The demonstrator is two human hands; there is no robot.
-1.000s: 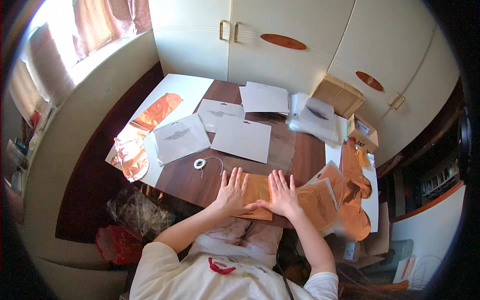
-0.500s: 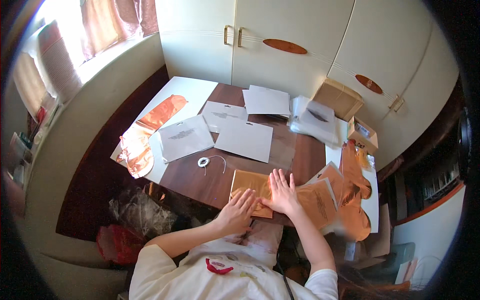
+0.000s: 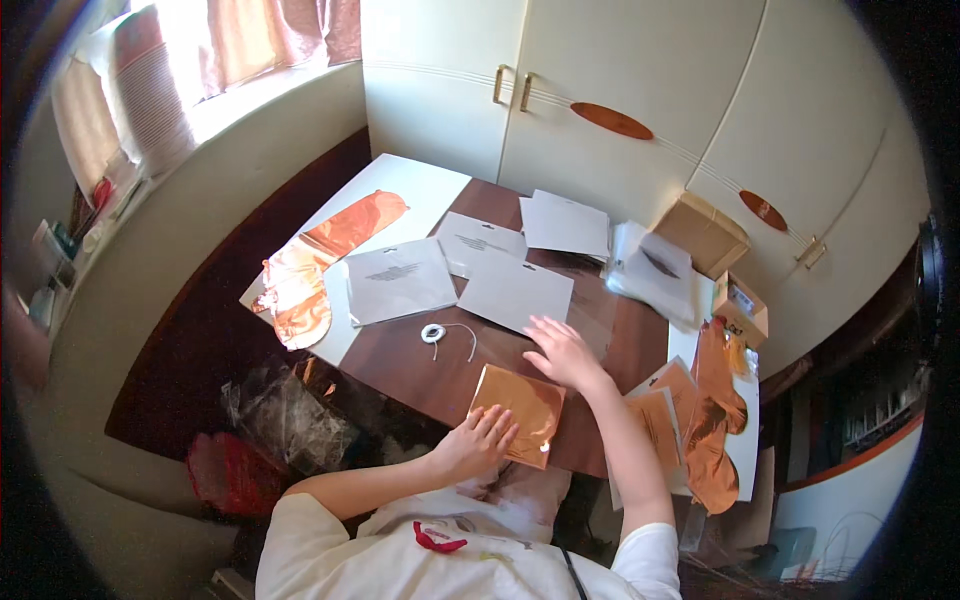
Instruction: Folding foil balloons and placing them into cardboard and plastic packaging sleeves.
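Observation:
A folded copper-coloured foil balloon (image 3: 525,400) lies flat as a neat rectangle at the table's near edge. My left hand (image 3: 478,440) rests on its near left part, fingers stretched out. Beyond the foil's far right corner is my right hand (image 3: 562,355), fingers apart and holding nothing. Its fingertips are next to the near edge of a blank white card (image 3: 518,298) with a hanging slot; whether they touch it I cannot tell. A small roll of white ribbon (image 3: 433,334) with a loose end lies left of the card.
More cards (image 3: 400,282) and a card stack (image 3: 566,222) lie farther back. Clear sleeves (image 3: 650,275) sit before a cardboard box (image 3: 705,232); a smaller box (image 3: 738,308) stands nearby. Unfolded copper balloons lie left (image 3: 358,222) and right (image 3: 712,440), the latter beside packed ones (image 3: 658,420).
My right hand has come off the folded foil and moved away from me toward the blank card. My left hand stays on the foil. The whole view has shifted somewhat.

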